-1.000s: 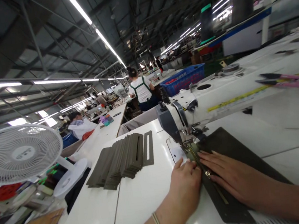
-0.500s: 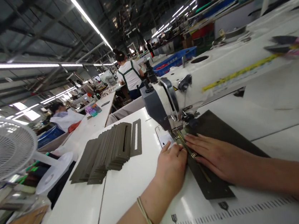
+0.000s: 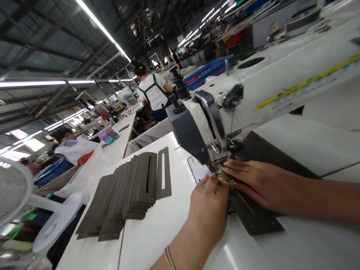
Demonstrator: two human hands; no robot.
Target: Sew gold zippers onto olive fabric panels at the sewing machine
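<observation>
A dark olive panel (image 3: 258,223) lies under the sewing machine head (image 3: 195,129), with a brass-toothed zipper (image 3: 247,204) along its slot. My left hand (image 3: 209,207) is closed beside the presser foot, its bent fingertips on the zipper and the panel's left edge. My right hand (image 3: 265,181) rests on the panel to the right of the zipper, fingers stretched and lying flat, tips close to the needle area. Between the two hands sits the zipper slider (image 3: 231,183). My fingers partly cover the zipper, and the needle itself cannot be made out.
A fanned stack of olive panels (image 3: 124,193) lies on the white table (image 3: 152,237) to the left, with one slotted panel (image 3: 162,173) at its right end. A white fan (image 3: 3,194) stands far left. The machine arm (image 3: 296,69) spans the right. Co-workers sit further back.
My left fingers have drawn in against the zipper, and my right fingers have come closer together. The panel's lower end sits slightly further up and right. The camera view has shifted.
</observation>
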